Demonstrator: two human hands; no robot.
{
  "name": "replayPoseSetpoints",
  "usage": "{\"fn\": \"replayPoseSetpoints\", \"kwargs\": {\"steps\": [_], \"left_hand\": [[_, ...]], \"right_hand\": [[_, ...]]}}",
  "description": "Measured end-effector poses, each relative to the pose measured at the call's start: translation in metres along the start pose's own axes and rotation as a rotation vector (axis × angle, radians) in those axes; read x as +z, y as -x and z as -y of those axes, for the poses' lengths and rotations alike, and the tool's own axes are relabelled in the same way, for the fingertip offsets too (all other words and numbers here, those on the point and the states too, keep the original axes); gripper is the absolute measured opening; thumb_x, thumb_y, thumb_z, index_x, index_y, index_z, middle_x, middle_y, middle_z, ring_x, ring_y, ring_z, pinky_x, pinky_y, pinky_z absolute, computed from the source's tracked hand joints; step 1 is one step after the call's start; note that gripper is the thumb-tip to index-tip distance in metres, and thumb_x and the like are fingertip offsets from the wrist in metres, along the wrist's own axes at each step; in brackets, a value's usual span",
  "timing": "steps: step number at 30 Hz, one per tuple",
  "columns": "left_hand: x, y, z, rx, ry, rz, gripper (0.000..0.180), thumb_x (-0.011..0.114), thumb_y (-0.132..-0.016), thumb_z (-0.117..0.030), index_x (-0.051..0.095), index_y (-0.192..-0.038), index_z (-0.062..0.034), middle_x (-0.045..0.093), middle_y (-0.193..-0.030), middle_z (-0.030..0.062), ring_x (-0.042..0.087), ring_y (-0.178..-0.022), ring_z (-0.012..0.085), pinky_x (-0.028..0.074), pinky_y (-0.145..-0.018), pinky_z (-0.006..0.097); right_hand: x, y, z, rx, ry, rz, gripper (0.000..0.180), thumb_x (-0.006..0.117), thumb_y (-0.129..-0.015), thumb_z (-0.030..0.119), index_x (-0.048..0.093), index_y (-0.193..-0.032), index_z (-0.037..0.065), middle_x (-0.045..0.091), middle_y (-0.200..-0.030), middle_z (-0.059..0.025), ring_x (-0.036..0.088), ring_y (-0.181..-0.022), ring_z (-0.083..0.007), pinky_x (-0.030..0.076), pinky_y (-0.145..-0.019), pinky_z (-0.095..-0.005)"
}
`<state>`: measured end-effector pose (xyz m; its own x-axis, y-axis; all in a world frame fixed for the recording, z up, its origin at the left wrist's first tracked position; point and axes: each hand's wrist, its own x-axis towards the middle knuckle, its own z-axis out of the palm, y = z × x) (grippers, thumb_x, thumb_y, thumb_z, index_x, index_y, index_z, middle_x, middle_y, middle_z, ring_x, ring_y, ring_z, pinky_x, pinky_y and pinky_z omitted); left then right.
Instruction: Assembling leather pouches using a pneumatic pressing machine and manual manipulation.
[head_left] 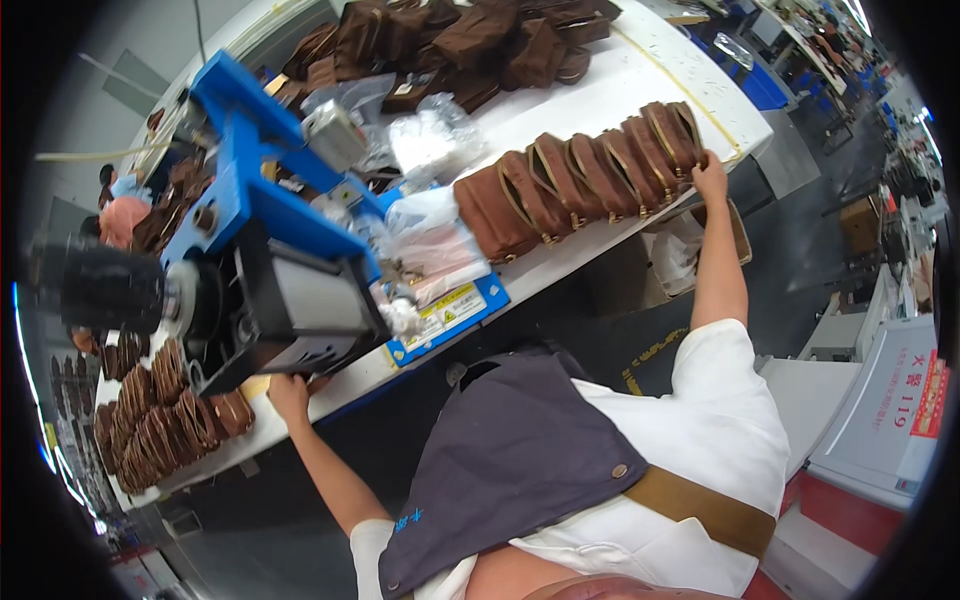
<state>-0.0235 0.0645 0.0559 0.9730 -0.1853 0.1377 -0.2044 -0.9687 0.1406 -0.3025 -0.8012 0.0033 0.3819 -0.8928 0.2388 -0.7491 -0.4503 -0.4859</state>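
Note:
My right arm reaches out to the far right end of a row of brown zippered pouches (590, 180), which stand packed side by side with gold zippers along their openings. There my right hand (710, 180) grips the end pouch (680, 130). My left hand (290, 397) is at the table's front edge, below the blue machine (235, 170), its fingers closed and partly hidden. A small brown piece (318, 383) shows right beside it; what it belongs to is hidden. Left of that hand, more brown pouches (170, 420) stand in packed rows.
Brown pouches and pieces (470, 45) lie heaped at the back of the white table (660, 70). Plastic bags (435, 135) rest beside the machine, whose black motor (100, 285) juts left. Under the table's right end is an open cardboard box (665, 265).

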Motion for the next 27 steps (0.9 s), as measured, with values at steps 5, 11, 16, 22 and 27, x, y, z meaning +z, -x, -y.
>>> {"fn": "replayPoseSetpoints", "kwargs": {"steps": [5,11,16,22,27], "left_hand": [[0.012,0.003,-0.025,-0.161,0.209,-0.178,0.026,0.065,-0.085,-0.024,0.06,-0.097,-0.0022,0.068,-0.09,0.0188,0.065,-0.085,0.0377,0.049,-0.077,0.046],[0.0,0.004,-0.07,0.051,0.178,-0.137,0.034,0.072,-0.083,-0.036,0.063,-0.084,-0.0027,0.069,-0.078,0.0161,0.067,-0.076,0.0367,0.05,-0.072,0.043],[0.019,0.007,-0.084,0.04,0.198,-0.006,0.023,0.07,-0.082,-0.022,0.058,-0.093,-0.0061,0.068,-0.083,0.0161,0.066,-0.08,0.0375,0.05,-0.071,0.045],[0.045,0.029,-0.075,0.106,0.204,0.15,0.035,0.076,-0.073,-0.015,0.058,-0.103,-0.0094,0.067,-0.093,0.0108,0.063,-0.092,0.0318,0.048,-0.077,0.043],[0.082,0.049,-0.063,0.136,0.124,-0.106,0.033,0.074,-0.073,-0.016,0.059,-0.101,-0.008,0.057,-0.095,0.0077,0.053,-0.095,0.0268,0.041,-0.082,0.041]], "right_hand": [[-0.022,0.085,0.123,-0.261,-0.243,-0.142,0.025,0.057,-0.083,0.009,0.065,-0.107,0.004,0.067,-0.098,-0.0141,0.066,-0.084,-0.0288,0.052,-0.077,-0.0384],[0.036,0.247,0.282,-0.786,-0.529,0.409,0.01,0.066,-0.08,0.01,0.07,-0.089,0.007,0.068,-0.088,-0.0089,0.062,-0.088,-0.0284,0.049,-0.08,-0.0382],[0.063,0.321,0.354,-0.819,-0.626,0.666,0.021,0.068,-0.082,0.011,0.068,-0.102,0.004,0.069,-0.097,-0.0103,0.063,-0.095,-0.0252,0.05,-0.082,-0.033],[0.052,0.327,0.398,-0.73,-0.639,0.719,0.023,0.067,-0.087,0.013,0.066,-0.108,0.003,0.069,-0.098,-0.0096,0.064,-0.096,-0.0208,0.051,-0.082,-0.0294],[0.043,0.319,0.402,-0.709,-0.707,0.766,0.024,0.066,-0.088,0.014,0.066,-0.11,0.003,0.068,-0.098,-0.0091,0.064,-0.095,-0.0197,0.052,-0.082,-0.0289]]}}
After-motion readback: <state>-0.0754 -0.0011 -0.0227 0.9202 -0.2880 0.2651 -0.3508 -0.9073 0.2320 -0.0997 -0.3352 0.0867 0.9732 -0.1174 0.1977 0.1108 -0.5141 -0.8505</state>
